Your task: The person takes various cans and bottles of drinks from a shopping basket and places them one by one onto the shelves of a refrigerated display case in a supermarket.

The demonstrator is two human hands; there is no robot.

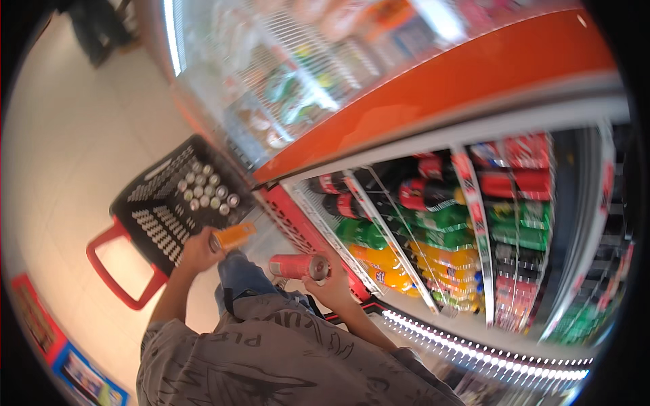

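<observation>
My left hand [199,249] is wrapped around an orange can [233,235], its outline smeared by motion. It is beside the near side of a black plastic shopping basket [152,213] with a red handle [99,254]. Inside the basket, several drink cans [205,187] stand upright in a cluster, their tops showing. In front of my body, my right hand [327,286] grips a red drink can [297,267] lying sideways, with one metal end turned towards my fingers.
An open refrigerated cabinet [396,238] on the right holds shelves of plastic bottles [421,223]. Above it, an orange panel [431,101] borders a glass-fronted chiller [284,76] of packaged goods. A person's legs [99,30] appear at upper left. Coloured boxes [61,350] sit at lower left.
</observation>
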